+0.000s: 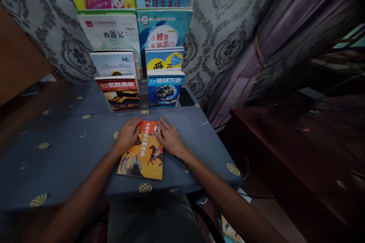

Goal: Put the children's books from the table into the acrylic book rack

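Observation:
A storybook (148,161) with an orange and yellow cover lies face up on the cloth-covered table (65,133). Its cover shows a brown horse with a rider and several robed figures under white Chinese lettering. At its upper left edge, my left hand (129,133) is closed, with the thumb by the cover and the fingertips near the top corner. My right hand (171,138) holds the opposite upper edge in much the same way, its thumb on the cover. The fingers' undersides are hidden. Both forearms reach in from below.
Behind the storybook, two columns of upright books rise in tiers; a red-topped book (121,93) and a blue globe book (165,89) stand lowest. A dark flat object (186,97) lies beside them. Patterned curtain (225,15) hangs behind. Dark red furniture (265,144) stands right.

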A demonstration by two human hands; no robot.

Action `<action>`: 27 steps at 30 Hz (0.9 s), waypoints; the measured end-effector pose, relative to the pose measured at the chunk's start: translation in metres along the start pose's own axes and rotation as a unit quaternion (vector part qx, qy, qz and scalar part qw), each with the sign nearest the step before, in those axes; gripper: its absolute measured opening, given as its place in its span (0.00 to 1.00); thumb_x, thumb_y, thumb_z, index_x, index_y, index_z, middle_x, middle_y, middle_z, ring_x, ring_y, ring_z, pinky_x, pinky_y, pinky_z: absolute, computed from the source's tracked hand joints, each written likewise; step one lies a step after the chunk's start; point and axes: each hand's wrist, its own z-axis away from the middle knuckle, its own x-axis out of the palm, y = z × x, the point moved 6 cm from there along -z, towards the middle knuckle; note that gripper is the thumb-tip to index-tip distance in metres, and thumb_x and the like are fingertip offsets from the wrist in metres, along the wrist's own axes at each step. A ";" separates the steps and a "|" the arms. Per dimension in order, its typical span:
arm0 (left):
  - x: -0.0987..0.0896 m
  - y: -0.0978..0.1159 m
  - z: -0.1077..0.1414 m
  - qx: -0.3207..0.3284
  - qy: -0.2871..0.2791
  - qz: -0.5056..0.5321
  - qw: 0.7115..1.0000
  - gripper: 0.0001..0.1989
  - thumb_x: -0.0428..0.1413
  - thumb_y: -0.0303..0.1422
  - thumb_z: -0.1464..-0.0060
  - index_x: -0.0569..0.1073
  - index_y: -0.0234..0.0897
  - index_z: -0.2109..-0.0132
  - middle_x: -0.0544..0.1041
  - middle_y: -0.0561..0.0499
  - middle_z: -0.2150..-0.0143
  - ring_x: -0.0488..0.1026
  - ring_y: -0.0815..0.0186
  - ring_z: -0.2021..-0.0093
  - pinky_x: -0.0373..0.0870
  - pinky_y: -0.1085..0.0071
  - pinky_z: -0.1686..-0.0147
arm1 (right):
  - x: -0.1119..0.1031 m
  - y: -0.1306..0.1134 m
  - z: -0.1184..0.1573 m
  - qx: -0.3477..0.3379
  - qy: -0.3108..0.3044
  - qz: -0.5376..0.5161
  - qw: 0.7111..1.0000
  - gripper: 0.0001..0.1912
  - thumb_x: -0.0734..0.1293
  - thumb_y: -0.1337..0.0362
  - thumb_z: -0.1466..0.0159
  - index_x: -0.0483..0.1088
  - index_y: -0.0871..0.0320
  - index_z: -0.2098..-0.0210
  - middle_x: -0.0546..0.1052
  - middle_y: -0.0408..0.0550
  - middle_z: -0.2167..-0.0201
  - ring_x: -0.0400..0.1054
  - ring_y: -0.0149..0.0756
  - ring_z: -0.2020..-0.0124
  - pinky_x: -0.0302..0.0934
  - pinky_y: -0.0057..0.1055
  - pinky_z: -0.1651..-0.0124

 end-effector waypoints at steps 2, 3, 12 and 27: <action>0.000 0.000 -0.001 0.002 0.007 -0.004 1.000 0.20 0.43 0.32 0.34 0.71 0.34 0.42 0.75 0.43 0.39 0.68 0.58 0.36 0.61 0.54 0.34 | -0.003 0.003 -0.003 0.000 0.009 -0.013 1.000 0.26 0.55 0.62 0.28 0.62 0.67 0.35 0.63 0.63 0.32 0.57 0.45 0.31 0.51 0.46 0.31; 0.000 -0.001 -0.001 0.003 0.010 -0.005 1.000 0.20 0.43 0.32 0.34 0.71 0.34 0.42 0.75 0.43 0.40 0.69 0.58 0.36 0.62 0.54 0.34 | -0.004 0.006 -0.004 0.002 0.012 -0.022 1.000 0.25 0.55 0.62 0.28 0.63 0.65 0.35 0.64 0.62 0.33 0.59 0.45 0.32 0.53 0.46 0.32; 0.003 0.005 0.001 0.013 -0.034 -0.053 0.998 0.21 0.42 0.33 0.33 0.69 0.37 0.37 0.69 0.43 0.34 0.61 0.56 0.31 0.59 0.48 0.34 | 0.005 0.026 -0.011 -0.020 0.042 -0.071 0.996 0.23 0.55 0.63 0.29 0.67 0.58 0.37 0.68 0.57 0.35 0.63 0.47 0.35 0.57 0.50 0.35; 0.005 0.104 0.103 0.269 -0.149 -0.089 0.947 0.25 0.48 0.44 0.33 0.61 0.47 0.33 0.56 0.45 0.27 0.51 0.60 0.27 0.43 0.52 0.29 | 0.010 0.036 -0.015 -0.047 0.073 -0.115 0.990 0.23 0.56 0.66 0.31 0.69 0.59 0.40 0.71 0.57 0.38 0.64 0.45 0.37 0.57 0.47 0.35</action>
